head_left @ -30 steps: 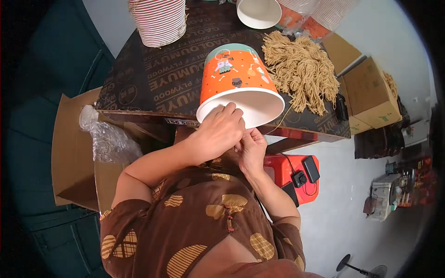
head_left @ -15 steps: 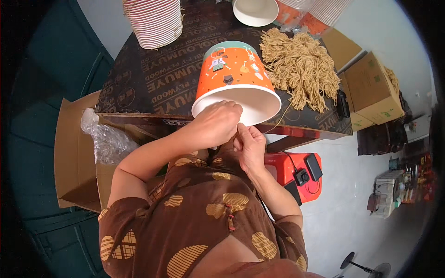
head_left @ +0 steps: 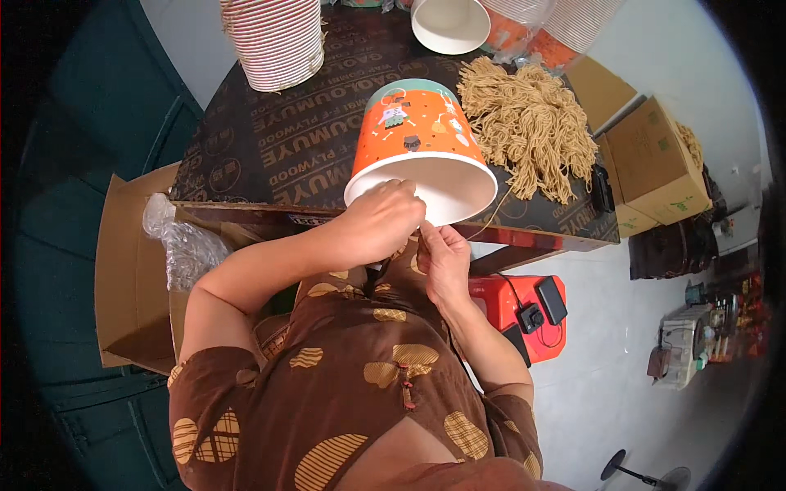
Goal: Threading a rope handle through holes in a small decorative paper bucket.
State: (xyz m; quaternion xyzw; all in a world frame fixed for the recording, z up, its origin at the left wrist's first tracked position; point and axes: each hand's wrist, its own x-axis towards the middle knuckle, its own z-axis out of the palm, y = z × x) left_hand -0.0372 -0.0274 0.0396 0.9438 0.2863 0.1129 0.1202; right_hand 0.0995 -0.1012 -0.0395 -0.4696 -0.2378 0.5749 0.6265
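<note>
The orange bucket (head_left: pixel 426 121) is held at the near edge of the dark surface (head_left: pixel 274 123), its base turned toward the far edge and its white mouth tipped toward the wearer, presumably so that the inside and the lower rim can be reached together; whether its wall rests on the surface or is carried by the hands cannot be told. The left hand (head_left: pixel 383 217) is laid over that lower rim with its fingers bent into the mouth, by which the bucket is probably steadied; its fingertips are hidden, so what its grip has hold of, if anything, cannot be told. The right hand (head_left: pixel 446 255) is set just below the rim, thumb and forefinger brought together, and the cord strand (head_left: pixel 494 216) is apparently grasped in its bent fingers. That strand is led up over the near edge toward the heap of tan cord (head_left: pixel 532 127), which is spread near the right edge, on the right hand's side, where it can be drawn on easily. Farther off, the stack of nested buckets (head_left: pixel 274 42) by the far left and a white-lined tub (head_left: pixel 450 26) at the far edge are probably kept there to leave working room.
</note>
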